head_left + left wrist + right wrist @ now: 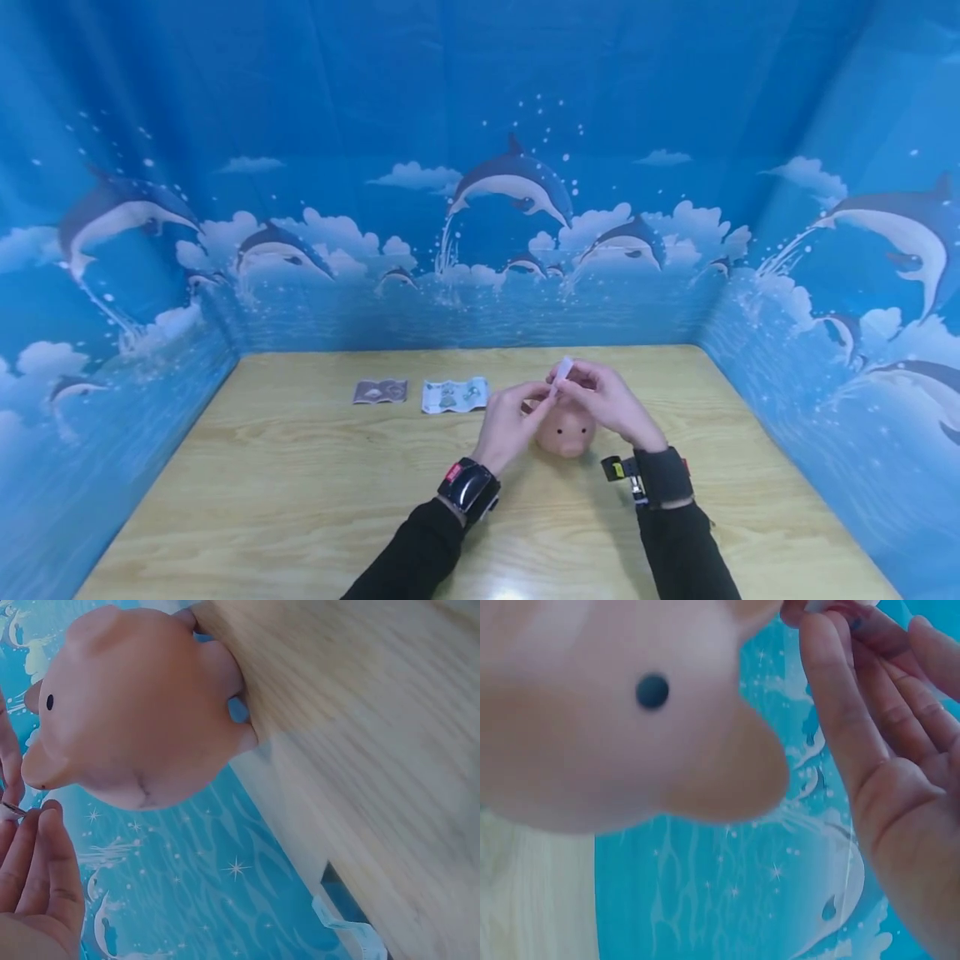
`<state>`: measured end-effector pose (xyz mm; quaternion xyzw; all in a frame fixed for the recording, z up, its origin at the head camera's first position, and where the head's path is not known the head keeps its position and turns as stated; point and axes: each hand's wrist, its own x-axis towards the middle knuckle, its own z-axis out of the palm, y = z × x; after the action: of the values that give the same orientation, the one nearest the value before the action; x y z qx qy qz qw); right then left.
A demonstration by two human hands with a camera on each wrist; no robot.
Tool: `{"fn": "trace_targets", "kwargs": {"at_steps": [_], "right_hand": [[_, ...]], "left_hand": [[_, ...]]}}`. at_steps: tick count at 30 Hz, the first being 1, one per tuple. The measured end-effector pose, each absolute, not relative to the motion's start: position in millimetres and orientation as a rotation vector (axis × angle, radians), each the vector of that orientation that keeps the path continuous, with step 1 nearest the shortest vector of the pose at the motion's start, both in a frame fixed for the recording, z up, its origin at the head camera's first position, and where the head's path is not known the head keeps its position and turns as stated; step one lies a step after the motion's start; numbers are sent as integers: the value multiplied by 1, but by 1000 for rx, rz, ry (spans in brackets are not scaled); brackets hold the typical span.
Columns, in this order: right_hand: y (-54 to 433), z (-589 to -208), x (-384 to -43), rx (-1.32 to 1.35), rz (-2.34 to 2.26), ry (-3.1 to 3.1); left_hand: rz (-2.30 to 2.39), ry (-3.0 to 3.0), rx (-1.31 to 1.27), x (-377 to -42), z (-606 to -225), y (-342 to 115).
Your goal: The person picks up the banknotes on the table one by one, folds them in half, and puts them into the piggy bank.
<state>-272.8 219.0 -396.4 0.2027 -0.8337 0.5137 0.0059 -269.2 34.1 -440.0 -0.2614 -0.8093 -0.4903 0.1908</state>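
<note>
A pink piggy bank (567, 432) stands on the table facing the person. Just above its top, both hands meet at a narrow folded strip of whitish paper (562, 372). My left hand (512, 421) pinches the strip's lower end between thumb and fingers, as the left wrist view also shows at the edge of the paper (13, 809). From the other side, my right hand (611, 406) holds it with thumb and fingertips. In the right wrist view the pig's eye and snout fill the left, with the right hand (900, 780) beside them. The bank's top is hidden by the hands.
Two creased printed paper notes lie left of the hands: a brown one (380, 392) and a pale one with green pictures (454, 395). Beyond the wooden table (300, 483) rises a blue dolphin-print curtain (337, 192) on three sides.
</note>
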Motion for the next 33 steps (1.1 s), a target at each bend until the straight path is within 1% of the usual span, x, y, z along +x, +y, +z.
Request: {"fn": "trace_targets", "kwargs": {"at_steps": [8, 13, 25, 33], "right_hand": [[229, -395, -272, 630, 1534, -2612], [231, -396, -273, 595, 1466, -2617], [236, -402, -280, 548, 1299, -2625], [237, -406, -283, 563, 1251, -2638]], "left_hand": [[-1326, -2283, -746, -270, -440, 47], [-1182, -2316, -755, -269, -440, 52], [-903, -2472, -987, -269, -448, 52], [-795, -2531, -982, -269, -449, 53]]}}
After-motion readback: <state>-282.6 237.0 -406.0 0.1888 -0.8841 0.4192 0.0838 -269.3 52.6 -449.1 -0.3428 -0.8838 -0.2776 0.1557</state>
